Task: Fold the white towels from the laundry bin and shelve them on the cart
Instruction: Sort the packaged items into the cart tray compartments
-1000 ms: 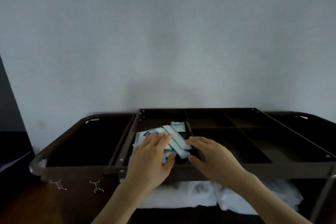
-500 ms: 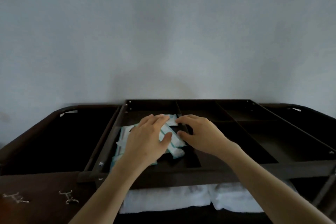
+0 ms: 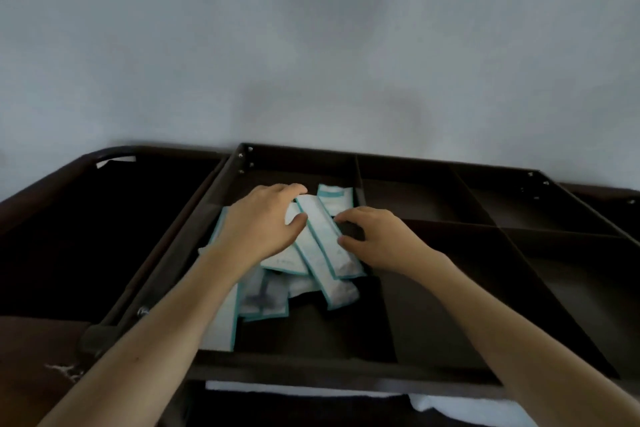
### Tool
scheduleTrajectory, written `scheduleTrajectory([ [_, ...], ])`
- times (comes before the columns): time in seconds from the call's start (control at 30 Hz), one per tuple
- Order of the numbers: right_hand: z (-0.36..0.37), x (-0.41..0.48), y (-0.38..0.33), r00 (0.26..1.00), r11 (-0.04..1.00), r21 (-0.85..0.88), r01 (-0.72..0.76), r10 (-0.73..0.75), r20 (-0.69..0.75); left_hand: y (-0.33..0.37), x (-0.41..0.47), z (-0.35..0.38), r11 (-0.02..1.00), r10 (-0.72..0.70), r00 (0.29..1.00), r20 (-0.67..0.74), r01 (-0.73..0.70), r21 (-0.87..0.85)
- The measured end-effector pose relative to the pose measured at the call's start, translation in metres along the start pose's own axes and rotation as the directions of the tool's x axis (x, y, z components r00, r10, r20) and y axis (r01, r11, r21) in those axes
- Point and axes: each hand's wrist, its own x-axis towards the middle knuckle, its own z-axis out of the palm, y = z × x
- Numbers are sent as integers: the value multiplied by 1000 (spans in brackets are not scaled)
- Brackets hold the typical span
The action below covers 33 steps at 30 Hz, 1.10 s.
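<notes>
1. Reaching into the cart (image 3: 311, 369), your left hand (image 3: 259, 225) grasps teal-edged packets (image 3: 322, 239).
2. Your right hand (image 3: 381, 236) touches their edge; I cannot tell whether it grips.
3. White towels (image 3: 460, 411) apparently lie on the shelf below.

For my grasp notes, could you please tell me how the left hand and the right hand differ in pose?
The left hand lies on the packets, fingers curled over the pile's far end; the right hand sits beside the pile, curled fingertips against its right edge. The left hand covers several packets; the right hand covers none. Both are in the same tray compartment.
</notes>
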Motion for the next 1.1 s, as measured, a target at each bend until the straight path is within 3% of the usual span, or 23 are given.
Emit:
scheduleTrajectory([
  [0.17,17,28,-5,999,998,-48,-31,32,30,-17,29,14,997,30,981,190,-43,65],
  [0.37,39,41,-1,998,991,-134,-18,27,63,-49,40,39,999,39,971,238,-41,4],
  [0.47,37,48,-6,997,990,-127,-55,61,43,-64,53,32,997,10,988,153,2,-76],
  [0.57,39,45,-12,966,942,-333,-38,120,228,-66,53,34,990,-11,988,156,33,-137],
  [0.67,44,40,-18,924,912,-409,17,143,356,-65,51,40,987,10,978,207,24,-162],
  [1.1,52,48,-13,945,964,-223,-141,198,260,-74,54,42,981,-12,970,243,58,-184],
])
